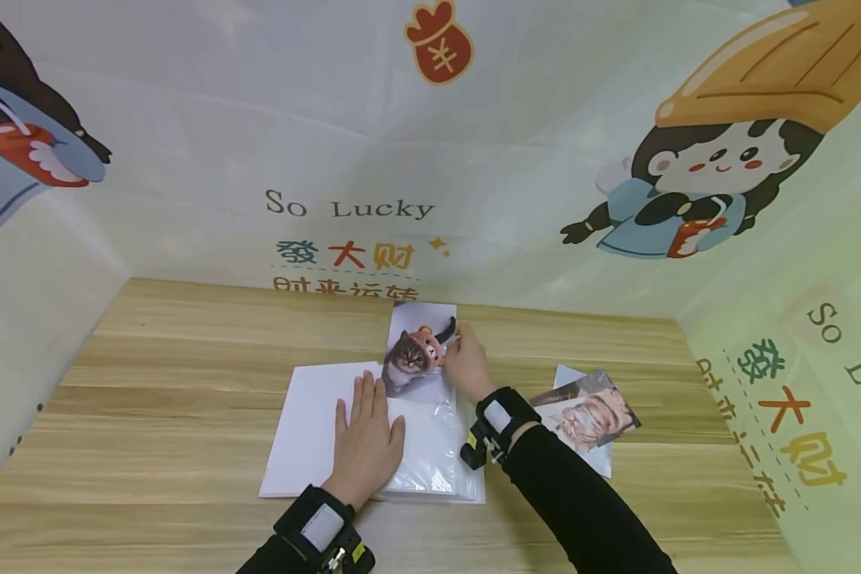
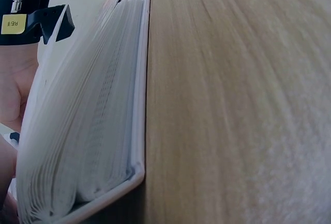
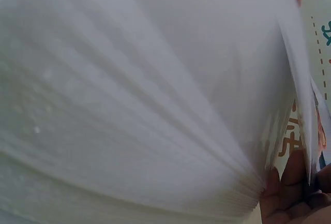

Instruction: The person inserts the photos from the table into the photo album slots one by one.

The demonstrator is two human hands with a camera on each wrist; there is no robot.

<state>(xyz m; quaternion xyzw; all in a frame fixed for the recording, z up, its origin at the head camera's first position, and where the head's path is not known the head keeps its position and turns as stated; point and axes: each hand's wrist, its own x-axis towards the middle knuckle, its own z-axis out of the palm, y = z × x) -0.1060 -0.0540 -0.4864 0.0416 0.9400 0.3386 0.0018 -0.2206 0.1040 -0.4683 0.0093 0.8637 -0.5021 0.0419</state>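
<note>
A photo album [image 1: 297, 434] lies spread on the wooden table, with a white page at left and clear plastic sleeves [image 1: 426, 454] at right. My left hand [image 1: 364, 438] rests flat near the fold, fingers straight. At the top of the right side, my right hand [image 1: 468, 363] pinches the right edge of a cat photo [image 1: 405, 375]. The cat in it wears a bear-shaped hat. The photo's lower end overlaps the top of the sleeve. In the right wrist view, curled fingers [image 3: 295, 193] grip the sheet's edge beyond the blurred pages [image 3: 155, 105].
Right of the album, another cat photo [image 1: 591, 418] lies over white sheets [image 1: 599, 461], partly behind the right forearm. A printed cloth backdrop [image 1: 330, 119] rises along the table's back and sides. The album's thick stack of pages [image 2: 88, 105] shows edge-on in the left wrist view.
</note>
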